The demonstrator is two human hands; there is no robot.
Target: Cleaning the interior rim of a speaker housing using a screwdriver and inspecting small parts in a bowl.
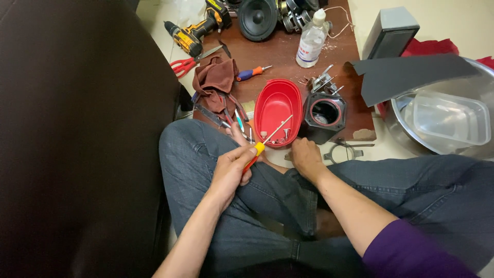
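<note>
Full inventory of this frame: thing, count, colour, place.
screwdriver: 1, orange-yellow handle, in left hand, tip over bowl
oval bowl: 1, red, board centre, small screws inside
speaker housing: 1, black, right of bowl
cordless drill: 1, yellow-black, board top left
scissors: 1, red handles, below drill
cloth: 1, brown, left of bowl
small screwdriver: 1, orange-blue, by cloth
bottle: 1, clear, top
speaker cone: 1, black, top
metal basin: 1, right, clear tub inside
left hand: gripping screwdriver
right hand: on floor near housing

Even indoor light, sharp, slight wide-angle distortion.
</note>
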